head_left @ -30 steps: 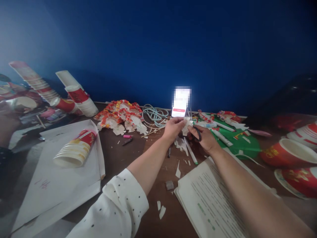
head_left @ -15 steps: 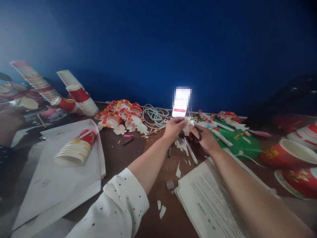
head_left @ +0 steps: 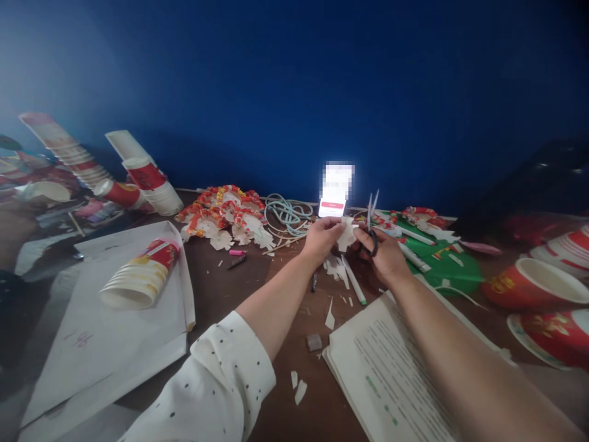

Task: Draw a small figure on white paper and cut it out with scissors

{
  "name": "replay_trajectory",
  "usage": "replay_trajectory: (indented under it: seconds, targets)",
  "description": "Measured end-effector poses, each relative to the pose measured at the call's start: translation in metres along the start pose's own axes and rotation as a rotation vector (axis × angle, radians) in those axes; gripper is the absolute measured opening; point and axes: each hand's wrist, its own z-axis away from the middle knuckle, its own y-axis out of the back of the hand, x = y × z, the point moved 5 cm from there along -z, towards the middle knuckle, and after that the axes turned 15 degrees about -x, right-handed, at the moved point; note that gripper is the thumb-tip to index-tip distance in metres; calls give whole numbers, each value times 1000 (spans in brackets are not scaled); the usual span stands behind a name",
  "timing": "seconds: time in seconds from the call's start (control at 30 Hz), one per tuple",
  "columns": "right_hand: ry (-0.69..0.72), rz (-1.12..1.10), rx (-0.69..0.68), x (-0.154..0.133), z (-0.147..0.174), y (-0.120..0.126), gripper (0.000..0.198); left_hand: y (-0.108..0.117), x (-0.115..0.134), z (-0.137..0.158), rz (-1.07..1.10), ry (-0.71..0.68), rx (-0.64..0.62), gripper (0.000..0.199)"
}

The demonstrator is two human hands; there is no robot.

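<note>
My left hand (head_left: 323, 237) pinches the left side of a small white paper cutout (head_left: 348, 236) with an uneven outline. Black-handled scissors (head_left: 372, 222) are held in my right hand (head_left: 383, 255), their blades slightly apart and pointing up, clear of the paper. The right fingertips are close to the cutout's right edge; whether they touch it I cannot tell. Just behind the hands a lit phone (head_left: 335, 190) stands upright. Below them lie white paper scraps (head_left: 338, 270) and a white marker with a green tip (head_left: 353, 280).
Stacked paper cups (head_left: 147, 184) lean at left; more cups (head_left: 134, 282) lie on a white sheet (head_left: 92, 350). Red-and-white paper chains (head_left: 225, 212) and pale cord (head_left: 288, 215) sit along the blue wall. A printed booklet (head_left: 381, 368), green sheet (head_left: 453, 264) and red cup (head_left: 529, 283) are at right.
The scissors have turned in my right hand, so their blades now point up beside the paper. More of the cutout shows. My left hand has hardly moved.
</note>
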Motion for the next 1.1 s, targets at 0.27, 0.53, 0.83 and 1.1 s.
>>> replay_trajectory:
  seconds: [0.27,0.53,0.83,1.1]
  targets:
    - [80,-183,-11,4,-6,0,47,-3,2,1,8,42,3,16]
    - [105,-252,107,2,-3,4,48,-3,-17,-7,100,82,-122,25]
    - [94,-198,123,-2,0,1,50,-4,-18,-5,91,116,-115,22]
    - [92,-204,184,0,-1,7,52,-2,-17,-5,2,116,-99,21]
